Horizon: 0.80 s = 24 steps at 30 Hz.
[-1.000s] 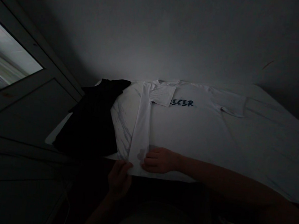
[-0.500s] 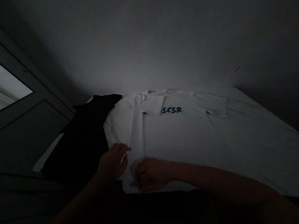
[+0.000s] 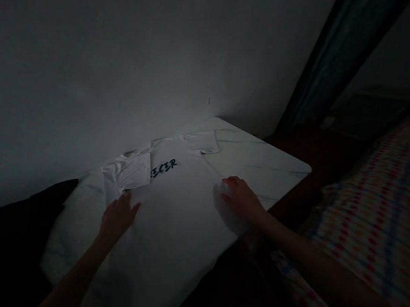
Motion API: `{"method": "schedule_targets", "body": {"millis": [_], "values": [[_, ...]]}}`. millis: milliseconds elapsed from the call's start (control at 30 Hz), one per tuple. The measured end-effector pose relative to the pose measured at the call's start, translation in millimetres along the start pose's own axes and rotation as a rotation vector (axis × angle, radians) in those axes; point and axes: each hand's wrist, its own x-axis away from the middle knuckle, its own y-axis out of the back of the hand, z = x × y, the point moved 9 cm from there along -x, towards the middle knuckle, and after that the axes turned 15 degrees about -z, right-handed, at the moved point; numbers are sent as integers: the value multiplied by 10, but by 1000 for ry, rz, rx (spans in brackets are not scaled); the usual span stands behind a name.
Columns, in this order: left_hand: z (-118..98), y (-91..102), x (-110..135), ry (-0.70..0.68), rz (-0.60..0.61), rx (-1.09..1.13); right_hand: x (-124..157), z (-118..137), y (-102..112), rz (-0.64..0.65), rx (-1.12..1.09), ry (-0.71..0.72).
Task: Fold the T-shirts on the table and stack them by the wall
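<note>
white cotton-like cloth calls for a light, level touch here. the short-sleeved t-shirt (image 3: 182,213) lies spread on the marble-patterned tabletop (image 3: 271,166), collar toward the wall (image 3: 126,71), the dark lettering (image 3: 164,168) facing up. on the person's left, one side is turned inward and its sleeve (image 3: 136,171) lies across the chest, covering the start of the lettering; the sleeve on the right (image 3: 206,142) points outward, flat.

the left hand (image 3: 119,216) is just below the turned-in sleeve, fingers loosely spread, thumb apart, gripping nothing that shows; whether it presses the cloth i cannot tell. the right hand (image 3: 243,201) is at the shirt's right edge, fingers bent; the dimness hides whether they pinch any fabric.

to do this well, i would let the left palm weigh gently on the turned-in strip so it does not creep, and have the right fingers take only the edge, near the hem. an even, low pull should keep the body smooth; a sharp tug would probably drag the sleeve askew. the black garment (image 3: 24,234) beside it is best left clear of the work.
</note>
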Motion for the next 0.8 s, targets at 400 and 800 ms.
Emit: {"method": "schedule_targets", "body": {"millis": [400,800], "values": [[-2805,-866,-1870,-140,312,21,284,-322,-17,-186,69,-148],[-3145,-1434,-2347,92,258,75,293,-303,74,-365,-50,-62]]}}
